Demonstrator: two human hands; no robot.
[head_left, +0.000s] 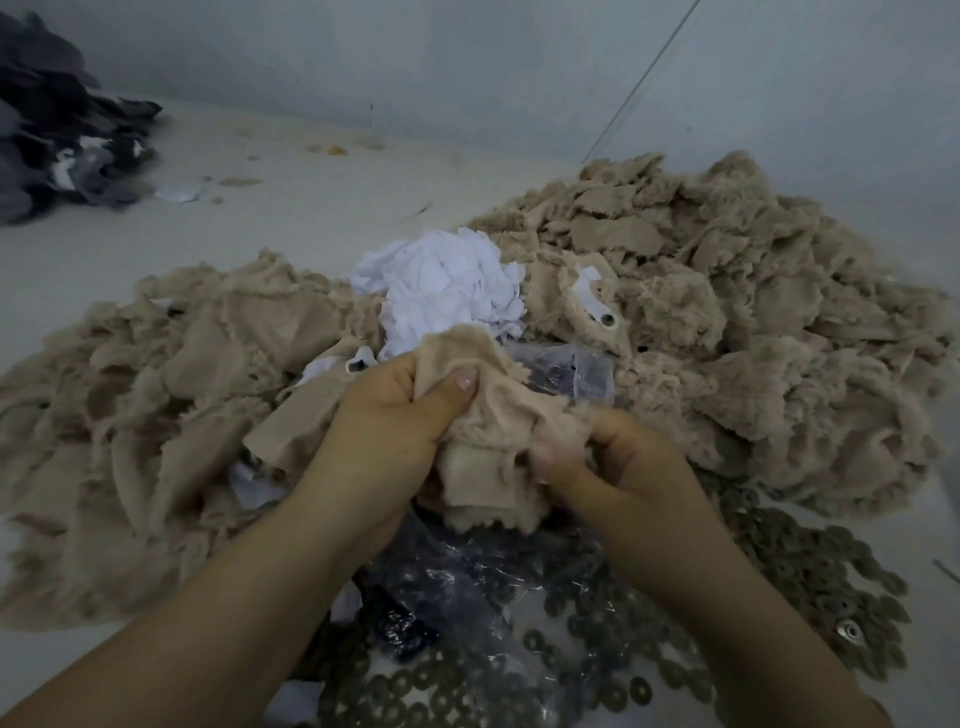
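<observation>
Pale grey tabletop against a plain grey wall, dim light. Both hands work at centre over a small beige fleece piece. Left hand grips its upper left part, thumb pressed flat on the cloth, fingers curled behind. Right hand pinches the piece's right edge, fingers curled in; fingertips blurred, so the exact hold is hard to read. Piece is held bunched between the two hands, just above a crinkled clear plastic bag with dark contents. Heaps of like beige fleece pieces lie on both sides: a low spread on the left, a taller mound on the right. Between the heaps, beyond the hands, a wad of white paper scraps. A white tag with a metal eyelet rests on the right mound's near slope. Small brown ring-shaped washers scattered thickly over the tabletop near the right forearm and under the bag's edge; one shiny metal snap among them. Far left corner: pile of dark grey fabric, well apart from the work.
</observation>
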